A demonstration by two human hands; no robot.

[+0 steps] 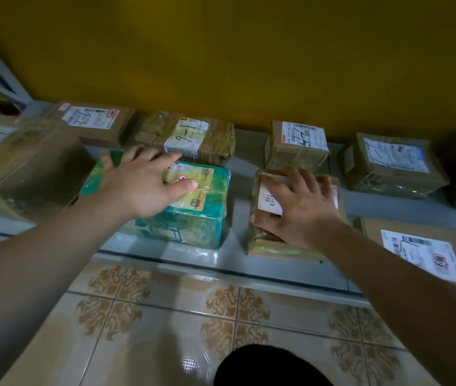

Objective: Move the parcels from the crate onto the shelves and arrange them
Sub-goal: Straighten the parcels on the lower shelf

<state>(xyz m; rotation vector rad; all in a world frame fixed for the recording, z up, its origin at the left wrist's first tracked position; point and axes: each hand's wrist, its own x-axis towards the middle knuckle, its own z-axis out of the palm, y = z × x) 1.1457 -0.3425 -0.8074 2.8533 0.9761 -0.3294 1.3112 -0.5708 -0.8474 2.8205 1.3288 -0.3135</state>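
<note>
Press left hand (140, 185) flat, fingers open, on green parcel (193, 227); with right hand (302, 210) gripping brown parcel (271, 246) right of it, align front edges.

We see two rows on the shelf (242, 169). Back row, L to R: back parcel 1 (93, 122), back parcel 2 (190, 137), back parcel 3 (296, 143), back parcel 4 (394, 162). Front row: front-L parcel (193, 224) sits before back parcel 2, w/ our L hand (143, 185) flat on top. Front-mid parcel (270, 199) is to its R, before back parcel 3, w/ our R hand (299, 207) gripping it from above. Front-R parcel (422, 252) is far R. The floor (165, 316) lies before the shelf.
</note>
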